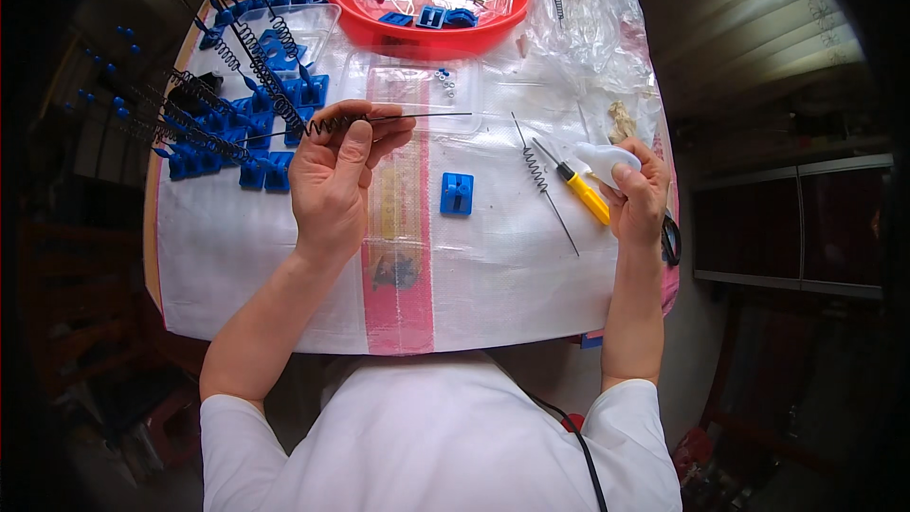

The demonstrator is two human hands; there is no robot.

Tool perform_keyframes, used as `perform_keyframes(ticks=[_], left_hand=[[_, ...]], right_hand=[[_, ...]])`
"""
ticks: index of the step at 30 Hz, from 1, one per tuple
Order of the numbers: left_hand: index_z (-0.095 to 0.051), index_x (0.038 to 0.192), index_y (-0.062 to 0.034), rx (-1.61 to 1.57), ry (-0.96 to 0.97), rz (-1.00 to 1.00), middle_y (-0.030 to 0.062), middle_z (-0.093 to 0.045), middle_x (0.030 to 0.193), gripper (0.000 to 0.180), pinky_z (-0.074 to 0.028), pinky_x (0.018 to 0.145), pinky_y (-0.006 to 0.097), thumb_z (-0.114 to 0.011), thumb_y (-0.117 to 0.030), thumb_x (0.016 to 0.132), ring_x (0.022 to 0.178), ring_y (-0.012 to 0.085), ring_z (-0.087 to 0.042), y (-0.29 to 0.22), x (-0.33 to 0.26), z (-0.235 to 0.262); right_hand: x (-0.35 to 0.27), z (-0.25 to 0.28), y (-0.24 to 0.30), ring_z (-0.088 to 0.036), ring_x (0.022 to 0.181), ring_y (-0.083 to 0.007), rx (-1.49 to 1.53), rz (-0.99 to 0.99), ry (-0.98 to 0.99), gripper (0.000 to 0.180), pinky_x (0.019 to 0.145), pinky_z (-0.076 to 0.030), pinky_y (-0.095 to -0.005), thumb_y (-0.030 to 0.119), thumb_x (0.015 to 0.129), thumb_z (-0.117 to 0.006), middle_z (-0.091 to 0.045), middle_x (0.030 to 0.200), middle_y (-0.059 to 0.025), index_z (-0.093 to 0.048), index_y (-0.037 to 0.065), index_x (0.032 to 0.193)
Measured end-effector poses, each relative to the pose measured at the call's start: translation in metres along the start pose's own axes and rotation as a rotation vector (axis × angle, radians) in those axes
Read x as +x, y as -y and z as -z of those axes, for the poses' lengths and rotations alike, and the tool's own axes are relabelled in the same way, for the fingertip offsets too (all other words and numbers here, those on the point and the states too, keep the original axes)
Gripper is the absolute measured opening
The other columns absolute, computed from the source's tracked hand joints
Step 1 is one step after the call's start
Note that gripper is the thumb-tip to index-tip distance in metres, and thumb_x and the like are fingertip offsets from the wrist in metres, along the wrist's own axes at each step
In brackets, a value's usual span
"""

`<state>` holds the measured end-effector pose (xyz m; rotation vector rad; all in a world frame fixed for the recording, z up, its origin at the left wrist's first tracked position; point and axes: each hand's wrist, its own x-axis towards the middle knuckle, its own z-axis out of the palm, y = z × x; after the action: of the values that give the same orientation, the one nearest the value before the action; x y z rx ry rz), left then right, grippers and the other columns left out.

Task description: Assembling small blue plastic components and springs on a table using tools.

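Here, a screwdriver lies between the left hand, pinching a spring, and right hand, clutching something white.

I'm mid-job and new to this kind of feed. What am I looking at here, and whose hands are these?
There's no machine here: these are a person's own bare hands. The single picture comes from a wide fisheye camera on their head, looking down, so straight edges bend near the rim.

The left hand holds a thin dark wire with a coiled spring section. The right hand grips a rounded white object; I can't tell exactly what.

On the covered table lie a blue square base, a loose spring wire and a yellow-handled screwdriver. Farther back are a red basin and a clear plastic bag.
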<state>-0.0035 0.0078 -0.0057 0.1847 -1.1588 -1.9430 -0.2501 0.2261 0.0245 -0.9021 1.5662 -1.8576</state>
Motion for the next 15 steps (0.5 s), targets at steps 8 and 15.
perform_keyframes(ticks=[8,15], left_hand=[[-0.055,0.121,0.0009,-0.003,-0.001,-0.005,0.0231,-0.065,0.120,0.021,-0.054,0.102,0.042,-0.049,-0.010,0.104,0.111,0.0317,-0.067,-0.0004,-0.0003,-0.0001],[-0.055,0.121,0.0009,-0.003,0.002,-0.002,0.0230,-0.065,0.120,0.020,-0.054,0.102,0.041,-0.049,-0.009,0.104,0.111,0.0317,-0.067,0.0003,0.0009,-0.0003]], right_hand=[[0.0000,-0.0020,0.0000,-0.037,0.056,-0.0010,-0.018,0.007,-0.014,0.011,0.051,-0.028,-0.0186,0.013,0.081,-0.062,-0.048,0.066,0.0043,-0.059,0.002,0.081],[-0.0007,0.0000,-0.0002,-0.038,0.056,-0.0007,0.003,0.006,-0.019,0.012,0.050,-0.028,-0.0184,0.014,0.081,-0.062,-0.048,0.067,0.0043,-0.059,0.003,0.081]])
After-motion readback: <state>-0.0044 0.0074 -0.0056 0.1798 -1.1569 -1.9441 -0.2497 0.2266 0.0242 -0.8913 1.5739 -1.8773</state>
